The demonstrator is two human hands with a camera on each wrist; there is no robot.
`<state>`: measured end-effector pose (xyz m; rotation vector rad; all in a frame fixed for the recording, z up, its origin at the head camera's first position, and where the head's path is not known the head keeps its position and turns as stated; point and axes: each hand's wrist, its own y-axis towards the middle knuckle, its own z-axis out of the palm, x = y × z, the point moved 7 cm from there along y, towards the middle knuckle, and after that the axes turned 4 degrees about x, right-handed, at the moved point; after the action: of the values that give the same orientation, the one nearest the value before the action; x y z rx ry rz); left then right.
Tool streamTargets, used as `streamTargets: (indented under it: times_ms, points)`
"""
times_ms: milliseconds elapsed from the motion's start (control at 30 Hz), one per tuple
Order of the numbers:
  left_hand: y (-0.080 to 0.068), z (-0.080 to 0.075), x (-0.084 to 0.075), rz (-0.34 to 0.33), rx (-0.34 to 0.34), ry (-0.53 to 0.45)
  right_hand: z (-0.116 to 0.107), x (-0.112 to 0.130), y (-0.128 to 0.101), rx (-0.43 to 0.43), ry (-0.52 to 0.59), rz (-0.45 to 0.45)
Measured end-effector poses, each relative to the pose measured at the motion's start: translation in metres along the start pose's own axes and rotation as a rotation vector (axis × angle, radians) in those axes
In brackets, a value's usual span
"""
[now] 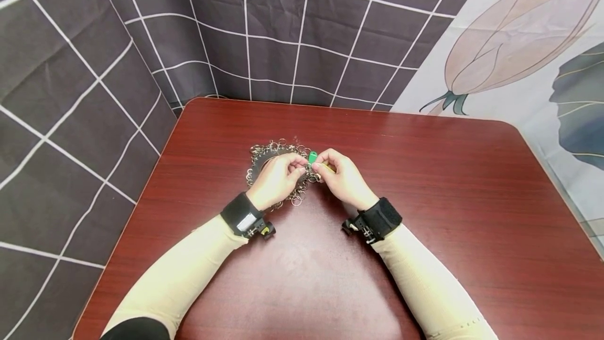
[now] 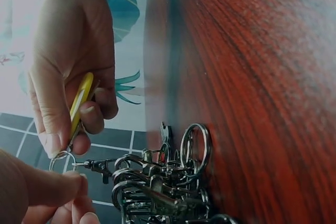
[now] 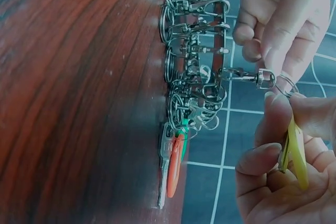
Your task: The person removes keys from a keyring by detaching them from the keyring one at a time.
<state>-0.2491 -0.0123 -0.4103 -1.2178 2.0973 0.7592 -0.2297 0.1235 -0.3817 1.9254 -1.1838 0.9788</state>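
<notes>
The yellow tag (image 3: pixel 296 153) sits pinched between thumb and curled fingers of the right hand (image 1: pixel 343 177), held just above the heap of metal rings and clasps (image 1: pixel 276 169), which lies on the red-brown surface (image 1: pixel 424 198). At the tag's tip hangs a small split ring (image 3: pixel 286 85), and against that ring lies the swivel end of a metal clasp (image 3: pixel 247 74) whose other end runs back into the heap. The left hand (image 1: pixel 277 178) has its fingertips closed on the ring side of this joint, directly opposite the right hand, so both hands meet over the heap's near-right edge.

Judged from this, the work stands in the middle of joining or parting tag and clasp: the two pieces are brought together and touching, but whether the ring is already threaded through the swivel eye cannot be told, as the fingers cover part of it.

Beside the yellow tag, a green tag (image 1: pixel 312 157) shows between the two hands in the head view. On the far side of the heap from the hands, in the right wrist view, an orange tag (image 3: pixel 175 163) with a key blade lies among the rings against the surface. Behind the heap hangs a dark checked cloth (image 1: pixel 264 25).
</notes>
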Motion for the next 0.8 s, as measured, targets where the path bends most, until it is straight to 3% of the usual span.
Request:
streamTargets:
  times_ms: [300,533,700,800]
  points:
    - [0.000,0.003,0.004,-0.033,0.025,0.017,-0.001,-0.003,0.001,-0.002,0.037,0.021]
    - [-0.001,-0.001,0.005,-0.052,-0.035,0.002,0.001,-0.001,-0.001,0.024,0.021,-0.002]
    - [-0.001,-0.003,0.004,-0.032,-0.078,-0.020,0.004,-0.003,0.000,0.047,0.017,0.007]
    - [-0.002,-0.005,0.002,-0.008,-0.104,-0.024,0.007,-0.016,0.003,0.049,0.004,0.011]
